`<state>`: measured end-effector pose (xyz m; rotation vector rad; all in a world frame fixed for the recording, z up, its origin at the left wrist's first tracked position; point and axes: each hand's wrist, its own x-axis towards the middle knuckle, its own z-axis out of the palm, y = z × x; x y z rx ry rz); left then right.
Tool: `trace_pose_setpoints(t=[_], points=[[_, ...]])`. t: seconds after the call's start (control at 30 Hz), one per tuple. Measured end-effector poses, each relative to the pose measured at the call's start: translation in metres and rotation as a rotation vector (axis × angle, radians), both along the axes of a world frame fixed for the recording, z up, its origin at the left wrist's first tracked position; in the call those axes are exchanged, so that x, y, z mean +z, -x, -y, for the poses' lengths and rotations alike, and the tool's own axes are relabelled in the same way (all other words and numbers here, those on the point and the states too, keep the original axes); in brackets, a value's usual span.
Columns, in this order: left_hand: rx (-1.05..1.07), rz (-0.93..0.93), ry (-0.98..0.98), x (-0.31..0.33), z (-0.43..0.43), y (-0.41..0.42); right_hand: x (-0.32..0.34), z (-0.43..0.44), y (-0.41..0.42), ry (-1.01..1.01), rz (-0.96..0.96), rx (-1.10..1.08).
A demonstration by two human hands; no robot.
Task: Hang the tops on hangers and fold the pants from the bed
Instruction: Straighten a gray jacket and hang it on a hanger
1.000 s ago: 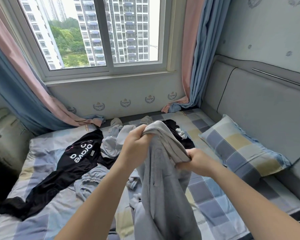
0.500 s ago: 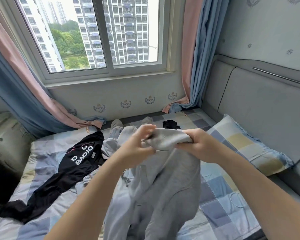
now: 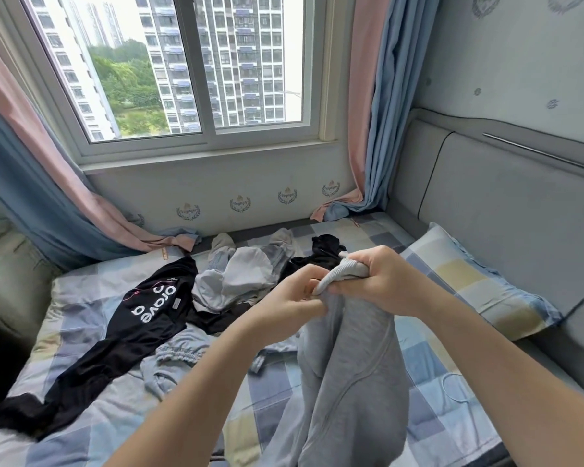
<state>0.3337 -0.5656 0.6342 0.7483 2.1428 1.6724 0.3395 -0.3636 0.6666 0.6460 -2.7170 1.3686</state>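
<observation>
Head view gives me both hands held up to the left of the pillow (image 3: 479, 288). The right hand (image 3: 381, 281) is the one nearer the pillow, and its fingers are curled tight round the ribbed top band (image 3: 343, 273) of the grey pants (image 3: 351, 382). The left hand (image 3: 290, 298) sits just beside it, on the side away from the pillow, and its fingers pinch the cloth right under the band. The two hands are close enough that they almost touch. From the fists the pants hang straight down, long and loose, with the low end near the bottom of the picture, over the checked bed (image 3: 435, 416). So the long way of the pants runs down from the fingers, and the band runs across between the hands. I think the fold starts by sliding the left hand away from the pillow along the band, to pull it flat. Farther from the pillow, a black top (image 3: 142, 318) with white letters lies flat, and a pile of light clothes (image 3: 240, 278) waits behind the hands.
</observation>
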Motion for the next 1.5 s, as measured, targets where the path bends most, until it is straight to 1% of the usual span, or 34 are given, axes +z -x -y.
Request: trace_pose_setpoints(t=[0.03, 0.1, 0.2, 0.27, 0.3, 0.33, 0.43, 0.53, 0.63, 0.7, 0.77, 0.9, 1.0, 1.07, 1.13, 1.2, 1.27, 1.33, 1.37, 1.4, 1.5], points=[[0.029, -0.082, 0.041, -0.002, -0.002, 0.000, -0.002, -0.002, 0.000, -0.001, 0.002, -0.002], [0.150, -0.196, 0.086, -0.004, -0.004, 0.003, -0.005, -0.006, 0.000, -0.017, -0.004, -0.027], [0.274, -0.247, 0.046, -0.003, -0.005, 0.005, -0.010, -0.012, 0.000, -0.109, 0.032, -0.085], [0.299, -0.263, 0.030, 0.001, -0.006, 0.002, -0.017, -0.019, 0.000, -0.165, 0.089, -0.117], [0.311, -0.274, 0.015, 0.004, -0.007, 0.000, -0.019, -0.020, -0.002, -0.152, 0.137, -0.138], [0.329, -0.290, -0.010, 0.006, -0.008, -0.002, -0.024, -0.020, -0.004, -0.088, 0.197, -0.159], [0.374, -0.312, -0.097, 0.014, -0.005, -0.005, -0.042, -0.013, -0.013, 0.232, 0.351, -0.199], [0.400, -0.320, -0.142, 0.022, -0.003, -0.006, -0.065, 0.000, -0.020, 0.451, 0.399, -0.236], [0.448, -0.328, -0.184, 0.029, 0.001, -0.007, -0.073, 0.008, -0.025, 0.580, 0.389, -0.230], [0.492, -0.301, -0.196, 0.031, 0.007, -0.007, -0.074, 0.010, -0.026, 0.625, 0.391, -0.213], [0.524, -0.283, -0.199, 0.033, 0.012, -0.007, -0.077, 0.010, -0.025, 0.605, 0.408, -0.188], [0.594, -0.246, -0.275, 0.037, 0.019, -0.007, -0.096, 0.009, -0.024, 0.431, 0.477, -0.182], [0.642, -0.263, -0.283, 0.037, 0.028, -0.002, -0.112, 0.003, -0.021, 0.397, 0.525, -0.212], [0.675, -0.267, -0.245, 0.035, 0.035, 0.001, -0.107, -0.003, -0.018, 0.422, 0.440, -0.244], [0.700, -0.201, -0.146, 0.030, 0.040, 0.006, -0.092, -0.012, -0.014, 0.450, 0.284, -0.316], [0.650, -0.063, 0.017, 0.025, 0.046, 0.009, -0.072, -0.020, -0.010, 0.451, 0.156, -0.336], [0.461, 0.044, 0.191, 0.024, 0.049, 0.005, -0.052, -0.023, -0.008, 0.434, 0.109, -0.293], [0.232, 0.113, 0.290, 0.024, 0.042, -0.005, -0.029, -0.018, -0.009, 0.398, 0.069, -0.221], [0.150, 0.115, 0.318, 0.022, 0.035, -0.011, -0.019, -0.014, -0.009, 0.377, 0.051, -0.183], [0.103, 0.073, 0.329, 0.020, 0.026, -0.016, -0.011, -0.010, -0.010, 0.346, 0.042, -0.145], [0.095, -0.124, 0.248, 0.003, 0.005, -0.017, 0.012, -0.003, -0.014, 0.255, 0.052, -0.003]])
